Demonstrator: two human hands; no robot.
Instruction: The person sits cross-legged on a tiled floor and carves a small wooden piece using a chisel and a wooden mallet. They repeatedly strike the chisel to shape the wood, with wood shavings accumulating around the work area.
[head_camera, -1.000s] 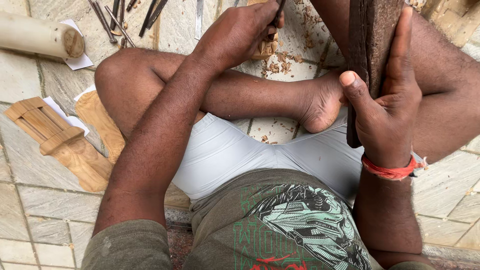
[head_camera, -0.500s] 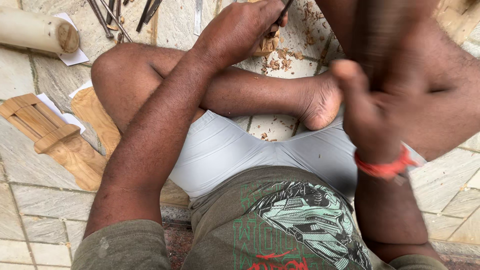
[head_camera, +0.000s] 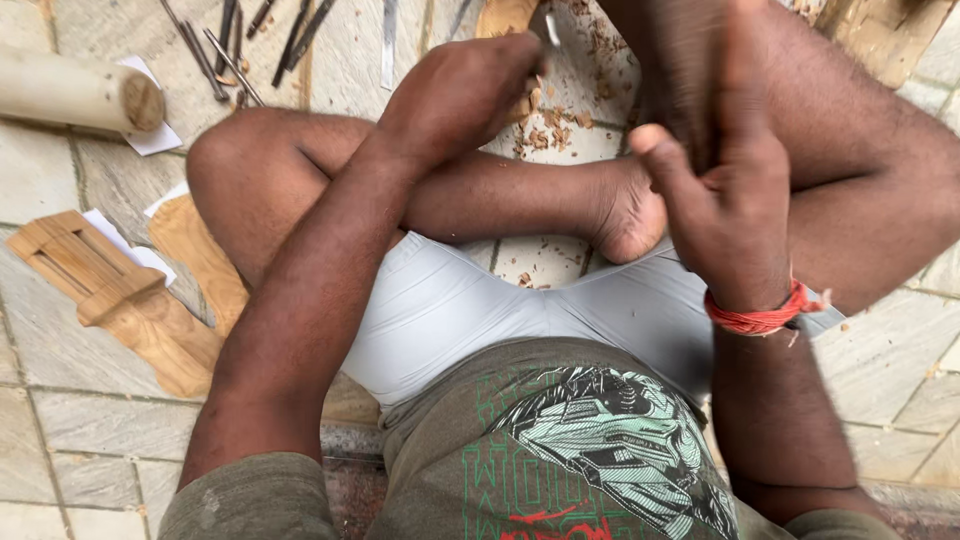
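Note:
My left hand (head_camera: 460, 95) reaches forward over my crossed legs and is closed around a thin metal chisel (head_camera: 551, 30). The chisel's tip rests against a pale wooden workpiece (head_camera: 505, 15) at the top edge. My right hand (head_camera: 730, 200), with a red thread on its wrist, grips a dark wooden block (head_camera: 690, 70) held upright like a mallet. The block is blurred by motion and stands to the right of the chisel. Most of the workpiece is hidden by my left hand.
Several metal carving tools (head_camera: 250, 30) lie on the stone floor at the top left. A wooden cylinder (head_camera: 70, 90) lies at the far left. A carved wooden frame piece (head_camera: 110, 290) and a flat plank (head_camera: 200, 260) lie beside my left knee. Wood shavings (head_camera: 560, 120) lie near my foot.
My right hand with the dark block has shifted slightly left toward the chisel and turned blurry with motion. My left hand has stayed on the chisel.

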